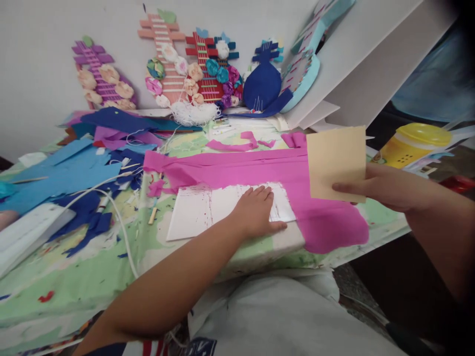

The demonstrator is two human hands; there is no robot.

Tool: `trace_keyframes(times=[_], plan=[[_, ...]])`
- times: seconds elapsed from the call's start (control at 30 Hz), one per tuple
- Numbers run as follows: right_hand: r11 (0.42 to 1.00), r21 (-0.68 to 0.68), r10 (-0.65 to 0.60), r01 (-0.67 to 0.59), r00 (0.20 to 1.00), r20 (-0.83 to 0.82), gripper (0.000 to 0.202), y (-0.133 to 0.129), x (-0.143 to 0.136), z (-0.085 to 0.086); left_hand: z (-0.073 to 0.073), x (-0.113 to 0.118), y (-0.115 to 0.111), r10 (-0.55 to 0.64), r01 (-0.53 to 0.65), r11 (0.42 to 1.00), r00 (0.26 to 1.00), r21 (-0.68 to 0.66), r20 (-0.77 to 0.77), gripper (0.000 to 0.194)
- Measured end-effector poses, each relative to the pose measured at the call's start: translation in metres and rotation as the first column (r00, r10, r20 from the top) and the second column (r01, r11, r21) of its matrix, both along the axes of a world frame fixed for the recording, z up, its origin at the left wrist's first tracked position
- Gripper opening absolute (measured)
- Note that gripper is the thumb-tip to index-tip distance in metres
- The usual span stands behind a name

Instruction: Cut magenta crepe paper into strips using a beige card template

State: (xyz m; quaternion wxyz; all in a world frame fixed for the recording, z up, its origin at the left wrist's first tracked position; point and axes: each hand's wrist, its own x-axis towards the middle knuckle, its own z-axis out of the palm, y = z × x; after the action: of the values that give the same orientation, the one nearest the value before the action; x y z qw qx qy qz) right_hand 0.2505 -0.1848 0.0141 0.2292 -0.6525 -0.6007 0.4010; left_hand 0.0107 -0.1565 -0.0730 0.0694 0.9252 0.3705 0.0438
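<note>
My left hand (256,210) lies flat on a white board (193,210), fingers stretched out and pressing near its right end. The board has scattered reddish marks and cut lines. Between thumb and fingers, my right hand (365,185) grips a square tan sheet (336,158), stiff-looking like thin card. This sheet is held up above the table's right side, partly hiding the pink felt-like sheet (237,168) behind it. That pink material runs along the board's far edge and bends round its right side, drooping towards the front edge.
Blue felt-like pieces (70,168) pile at the left beside a white power strip (35,237) and its cable. Several decorated model instruments (263,79) lean on the wall. A yellow lidded bucket (415,143) stands at right. Another person's hand (7,219) shows at the left edge.
</note>
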Motion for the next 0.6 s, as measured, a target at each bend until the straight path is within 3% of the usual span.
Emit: trace_keyframes(times=[0.23, 0.33, 0.43, 0.53, 0.6], plan=[[0.999, -0.046, 0.028, -0.029, 0.999, -0.022, 0.049, 0.012, 0.011, -0.016, 0.004, -0.008, 0.000, 0.022, -0.022, 1.000, 0.999, -0.003, -0.049, 0.076], [0.984, -0.126, 0.128, -0.128, 0.992, -0.003, 0.059, 0.014, 0.008, -0.021, 0.006, -0.009, 0.000, 0.046, -0.046, 0.999, 0.996, 0.000, -0.072, 0.075], [0.971, -0.121, 0.208, -0.204, 0.978, 0.024, 0.063, 0.015, 0.007, -0.030, 0.007, -0.008, -0.001, 0.049, -0.049, 0.999, 0.995, 0.012, -0.086, 0.074], [0.967, -0.076, 0.251, -0.242, 0.958, 0.138, 0.071, 0.017, 0.008, -0.041, 0.007, -0.008, -0.001, 0.054, -0.053, 0.998, 0.994, 0.022, -0.092, 0.071], [0.969, -0.038, 0.243, -0.243, 0.922, 0.300, 0.083, 0.017, 0.007, -0.044, 0.006, -0.008, -0.001, 0.055, -0.053, 0.998, 0.994, 0.021, -0.099, 0.070]])
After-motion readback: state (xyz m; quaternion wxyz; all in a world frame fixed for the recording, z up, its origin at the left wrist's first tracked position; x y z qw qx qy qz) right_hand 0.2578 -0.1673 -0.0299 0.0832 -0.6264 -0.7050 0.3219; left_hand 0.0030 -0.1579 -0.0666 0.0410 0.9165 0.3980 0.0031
